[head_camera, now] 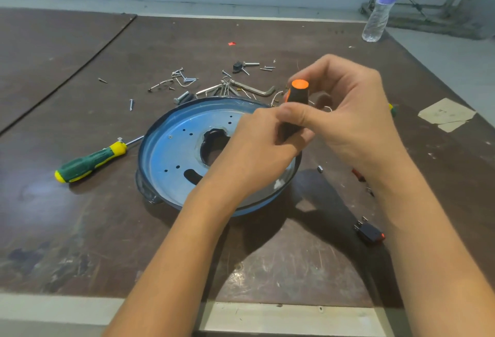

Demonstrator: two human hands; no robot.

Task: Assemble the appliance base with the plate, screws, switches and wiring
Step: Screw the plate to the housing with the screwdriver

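- Head view: the blue appliance base [142, 154] sits in the middle of the table [80, 229], with the metal plate [171, 154] lying inside it, holes and central cut-out showing.
- My right hand [348, 111] is curled round the top of the orange-capped screwdriver [297, 95], thumb laid across the black handle.
- My left hand [257, 146] wraps its fingers round the lower handle, over the right side of the plate. The tip is hidden, so I can't tell whether it sits in a screw.
- I judge this to be the screw-fastening step on the plate.
- Next I'd need to keep the driver upright, press down and turn steadily.
- Loose screws [184, 76] and a hex key [257, 90] lie just behind the base, and a green-and-yellow screwdriver [88, 162] lies to its left.
- A rocker switch [369, 232] waits near my right forearm, not yet fitted.
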